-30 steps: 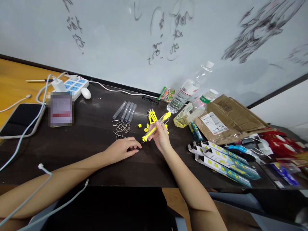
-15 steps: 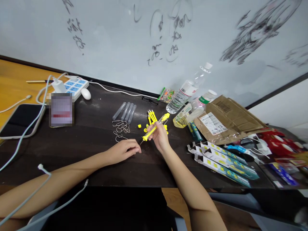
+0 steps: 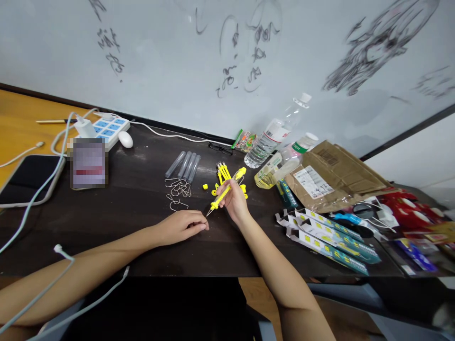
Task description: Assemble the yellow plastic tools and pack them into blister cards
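My right hand (image 3: 233,202) is wrapped around a yellow tester screwdriver (image 3: 216,201) with a clear section and a metal clip near its upper end. It tilts, with its thin metal shaft pointing down towards my left hand (image 3: 186,226). The left fingers are closed together at the tip of that shaft and appear to pinch it. Behind the right hand lie several yellow screwdriver parts (image 3: 223,171), partly hidden by it. A small yellow cap (image 3: 205,186) rests to their left. Several clear plastic tubes (image 3: 185,166) lie side by side, with bent wire clips (image 3: 179,188) in front.
On the right are open, flat-lying boxes (image 3: 327,239), a brown parcel bag (image 3: 330,175) and two bottles (image 3: 266,144) (image 3: 284,163). A power strip (image 3: 110,129), white mouse (image 3: 125,139) and phone (image 3: 31,177) sit left. Loose white cables (image 3: 24,218) cross the left side. A whiteboard (image 3: 170,71) stands behind.
The screwdriver and right hand have shifted very slightly, and more of the metal shaft's tip shows beside the left fingers. The whole view has moved a little.
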